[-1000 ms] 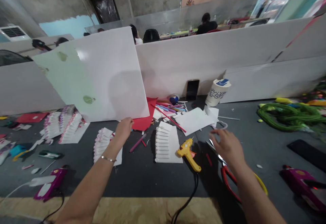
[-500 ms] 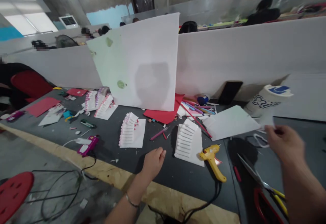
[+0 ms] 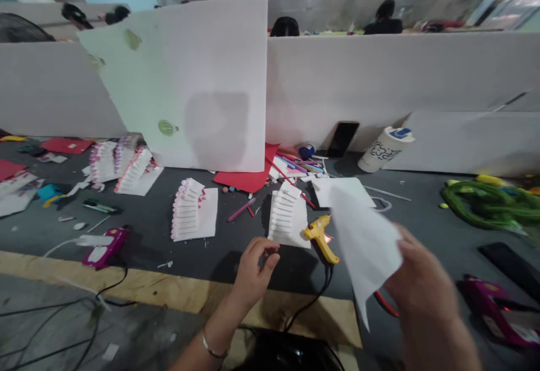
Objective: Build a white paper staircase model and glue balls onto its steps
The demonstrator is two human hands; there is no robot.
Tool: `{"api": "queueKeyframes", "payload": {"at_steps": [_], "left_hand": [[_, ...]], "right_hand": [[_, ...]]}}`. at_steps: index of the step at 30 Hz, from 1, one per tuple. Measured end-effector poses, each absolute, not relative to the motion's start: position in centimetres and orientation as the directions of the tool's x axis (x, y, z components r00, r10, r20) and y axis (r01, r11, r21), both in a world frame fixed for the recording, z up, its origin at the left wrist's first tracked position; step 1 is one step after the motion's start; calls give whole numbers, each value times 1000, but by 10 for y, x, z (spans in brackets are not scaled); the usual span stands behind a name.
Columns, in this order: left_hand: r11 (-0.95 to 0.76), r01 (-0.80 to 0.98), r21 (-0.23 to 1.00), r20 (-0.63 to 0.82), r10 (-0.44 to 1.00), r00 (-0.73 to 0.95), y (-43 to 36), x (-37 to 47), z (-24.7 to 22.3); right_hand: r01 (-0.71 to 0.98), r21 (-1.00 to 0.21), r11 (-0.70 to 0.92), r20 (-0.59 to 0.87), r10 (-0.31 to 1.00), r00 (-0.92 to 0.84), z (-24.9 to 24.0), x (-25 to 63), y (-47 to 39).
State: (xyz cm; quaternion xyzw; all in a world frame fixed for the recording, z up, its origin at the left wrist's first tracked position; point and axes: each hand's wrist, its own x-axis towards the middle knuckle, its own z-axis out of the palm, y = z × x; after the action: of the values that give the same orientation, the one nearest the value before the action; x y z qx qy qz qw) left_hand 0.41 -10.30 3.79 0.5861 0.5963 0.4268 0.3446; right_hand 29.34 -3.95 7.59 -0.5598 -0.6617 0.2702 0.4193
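My right hand [image 3: 417, 275] grips a sheet of white paper [image 3: 363, 241] by its right edge, lifted above the table and slightly blurred. Over the table's front edge, my left hand [image 3: 257, 269] is loosely curled, thumb and fingers apart, with nothing in it. Just beyond it lies a white card [image 3: 291, 219] bearing a fan of rolled white paper strips. A similar card with pink-tipped rolls [image 3: 189, 213] is to its left. Near the lifted paper rests a yellow glue gun [image 3: 323, 238]; behind it is another pale sheet [image 3: 341, 191].
A large white board [image 3: 202, 84] stands upright at the back. Pens, red paper [image 3: 244, 179], a phone [image 3: 343, 139] and a lidded cup [image 3: 382, 151] line the partition. Green cords [image 3: 485, 205] and a purple device [image 3: 498, 312] are on the right, another purple device [image 3: 105, 247] on the left.
My right hand has raised the sheet of paper and brought it leftward, over the scissors' side of the table. My left hand's fingers have loosened. The view has turned right.
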Motion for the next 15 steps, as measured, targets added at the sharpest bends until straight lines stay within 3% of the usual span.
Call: {"api": "queueKeyframes", "payload": {"at_steps": [1, 2, 4, 7, 11, 15], "left_hand": [[-48, 314, 948, 81, 993, -91, -103, 8, 40], [-30, 217, 976, 51, 994, -92, -103, 12, 41], [63, 19, 998, -62, 997, -38, -104, 19, 43], [284, -182, 941, -271, 958, 94, -107, 26, 44], [440, -287, 851, -451, 892, 32, -113, 30, 43], [394, -259, 882, -430, 897, -100, -114, 30, 39]], "right_hand": [[289, -953, 88, 88, 996, -16, 73, 277, -51], [111, -993, -45, -51, 998, -47, 69, 261, -61], [-102, -965, -241, -229, 966, -122, 62, 238, -74], [-308, -859, -409, -359, 910, -207, 53, 224, -84], [-389, -780, -490, -424, 871, -247, 48, 225, -91], [-332, -874, -354, -309, 934, -181, 38, 226, -101]]}}
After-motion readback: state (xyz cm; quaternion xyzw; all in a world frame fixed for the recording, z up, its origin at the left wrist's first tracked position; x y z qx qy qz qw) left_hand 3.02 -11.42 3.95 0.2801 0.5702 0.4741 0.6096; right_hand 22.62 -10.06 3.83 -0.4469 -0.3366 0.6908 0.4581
